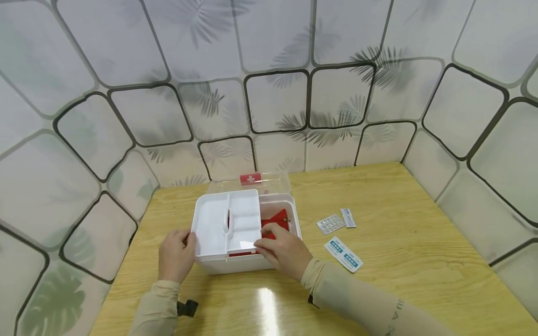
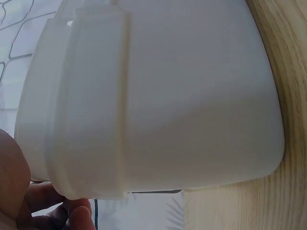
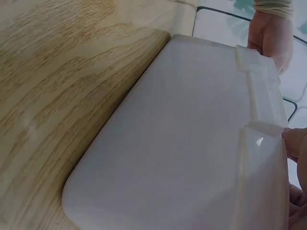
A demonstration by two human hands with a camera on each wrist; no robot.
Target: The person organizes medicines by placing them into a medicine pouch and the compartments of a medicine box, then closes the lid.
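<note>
Your right hand (image 1: 282,249) is covering the near part of the red pouch (image 1: 278,220), and the white tray (image 1: 227,223) is hiding the rest of the box (image 1: 248,263) interior. The print on the blister pack (image 1: 330,224) and sachets (image 1: 343,254) is reading too small. Both wrist views are cropping the box and showing only fingertips (image 2: 79,213).

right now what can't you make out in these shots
- Head view: the print on the two sachets and the blister pack is too small to read.
- Head view: the red item in the white box is mostly hidden by the tray and right hand.
- Wrist views: the box wall fills both; left hand fingertips barely show.
</note>
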